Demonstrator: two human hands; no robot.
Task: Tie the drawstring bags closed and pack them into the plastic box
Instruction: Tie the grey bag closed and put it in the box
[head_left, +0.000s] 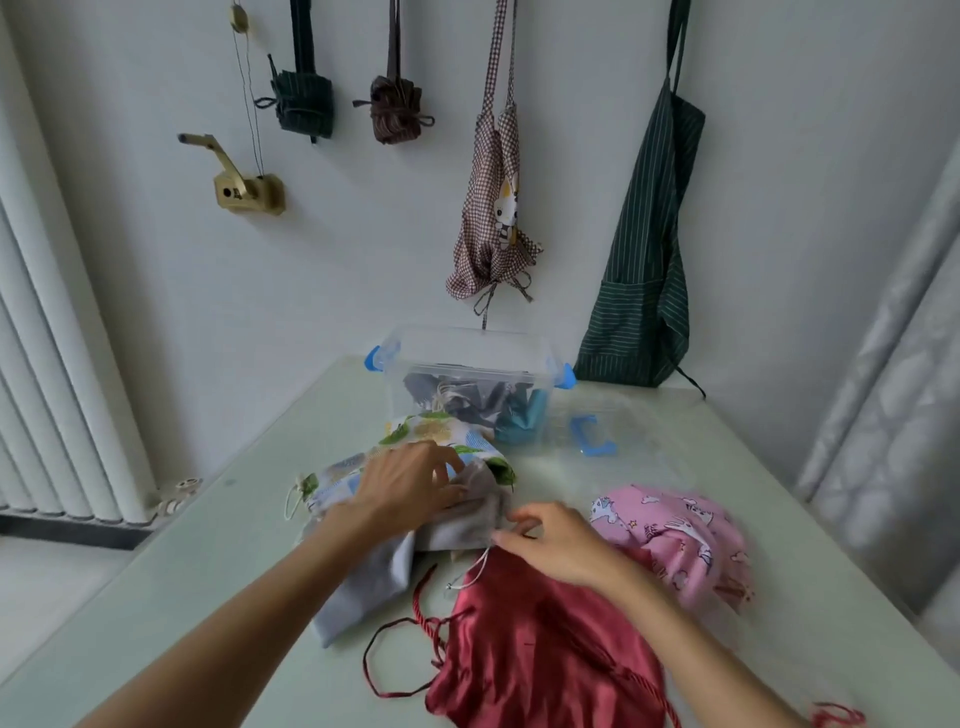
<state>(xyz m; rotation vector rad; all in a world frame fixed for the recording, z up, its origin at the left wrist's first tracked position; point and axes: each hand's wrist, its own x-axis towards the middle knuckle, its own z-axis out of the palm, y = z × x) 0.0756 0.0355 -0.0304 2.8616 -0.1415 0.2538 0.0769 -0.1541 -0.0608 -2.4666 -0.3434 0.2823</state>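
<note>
Left hand (410, 480): rests on the gathered mouth of the grey bag (395, 566), fingers curled into the cloth, holding it bunched.
Right hand (553, 540): pinches the grey bag's white cord (480, 564) just beside the mouth, fingertips closed on it.
Grey bag: lies on the table (182, 597), centre, partly over the leaf-print bag (441, 439); not yet tied, by the look of the loose cord.
Box (467, 364): at the far edge, lid off, dark and teal bags already inside.
Risk, cord: a sideways pull could drag the bag instead of cinching it, if the left hand eases off.
Risk, tangle: the red bag (545, 654) lies touching the right wrist; its loose red cord (400, 654) could snag.
Risk, mouth: uneven gathers may leave a gap.
Nearby: pink bag (675, 540) to the right; lid (597, 431) beside the box.
Obstruction: the leaf-print bag lies between the grey bag and the box.
Wall: aprons and bundles hang behind, well apart.
</note>
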